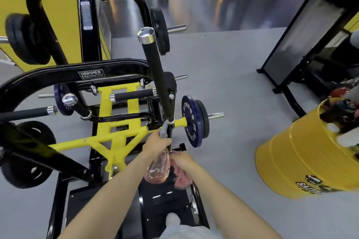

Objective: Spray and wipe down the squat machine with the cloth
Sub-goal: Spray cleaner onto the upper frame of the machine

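The squat machine [116, 137] has a yellow frame and black arms and fills the left and middle of the view. Its upright black handle [155, 68] with a chrome cap rises at the centre. My left hand [155, 144] grips the grey head of a clear pinkish spray bottle [158, 167], nozzle close to the foot of that handle. Just to the right, my right hand [180, 160] holds a bunched pink cloth [181, 176] beside the bottle. A blue weight plate [189, 120] sits on the machine's right sleeve.
A yellow drum [303, 161] holding rags and bottles stands on the grey floor at right. Behind it leans a black-framed pad [303, 40]. Black plates [25, 40] hang at left. The black foot platform [108, 205] lies below my arms.
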`<state>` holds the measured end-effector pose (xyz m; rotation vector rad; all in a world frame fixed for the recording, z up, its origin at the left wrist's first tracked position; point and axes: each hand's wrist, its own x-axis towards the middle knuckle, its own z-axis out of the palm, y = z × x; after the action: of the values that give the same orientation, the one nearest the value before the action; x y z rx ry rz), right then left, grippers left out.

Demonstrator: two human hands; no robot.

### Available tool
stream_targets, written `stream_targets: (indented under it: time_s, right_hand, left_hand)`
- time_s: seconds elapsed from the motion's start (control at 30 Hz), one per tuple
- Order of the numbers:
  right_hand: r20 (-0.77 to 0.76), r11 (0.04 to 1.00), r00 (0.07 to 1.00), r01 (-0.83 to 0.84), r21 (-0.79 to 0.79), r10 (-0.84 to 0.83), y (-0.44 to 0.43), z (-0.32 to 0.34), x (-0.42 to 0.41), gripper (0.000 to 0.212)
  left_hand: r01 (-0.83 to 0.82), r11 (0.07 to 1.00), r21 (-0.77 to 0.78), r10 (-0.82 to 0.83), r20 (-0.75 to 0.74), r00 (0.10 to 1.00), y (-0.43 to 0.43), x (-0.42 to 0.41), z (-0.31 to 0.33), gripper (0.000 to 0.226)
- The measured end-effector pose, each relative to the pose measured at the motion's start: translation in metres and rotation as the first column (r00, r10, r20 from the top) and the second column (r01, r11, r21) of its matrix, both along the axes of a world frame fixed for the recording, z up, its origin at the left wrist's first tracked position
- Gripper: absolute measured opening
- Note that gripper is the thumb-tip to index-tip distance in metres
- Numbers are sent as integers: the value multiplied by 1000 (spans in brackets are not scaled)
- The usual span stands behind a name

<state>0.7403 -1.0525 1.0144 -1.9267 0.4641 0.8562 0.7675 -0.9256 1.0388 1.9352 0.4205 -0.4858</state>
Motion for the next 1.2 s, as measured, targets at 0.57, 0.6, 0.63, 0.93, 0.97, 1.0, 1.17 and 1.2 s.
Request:
stream_targets:
  time_s: [0.57,0.6,0.63,0.93,0.97,1.0,1.17,1.2]
  right_hand:
    - [183,983,980,41,179,-75,61,126,16,82]
    - [195,980,978,32,195,-71,68,131,18,87]
    - [205,974,975,37,223,-84,74,128,24,91]
    - [201,924,978,-23,382,-59,109,170,-2,24]
    - [216,922,974,-22,386,-67,112,171,-3,24]
    - [228,919,970,-13,395,-84,114,173,-4,26]
    - [219,911,964,49,409,-150,110,170,-4,27]
    - [216,911,962,66,407,-166,108,169,-3,25]
  left_hand:
    - [44,989,-139,15,399,917,84,-9,165,53]
    - [30,988,-150,35,413,910,87,-11,182,55]
    - [17,986,-165,55,418,907,90,-12,199,54]
    - [151,986,-66,-104,458,883,86,-14,283,11]
    - [160,986,-50,-122,441,889,83,-15,286,14]
    - [165,986,-36,-134,427,894,81,-15,288,14]
    - [163,986,-31,-134,423,896,74,-12,292,15]
    - [173,984,-42,-138,428,893,73,-11,292,15]
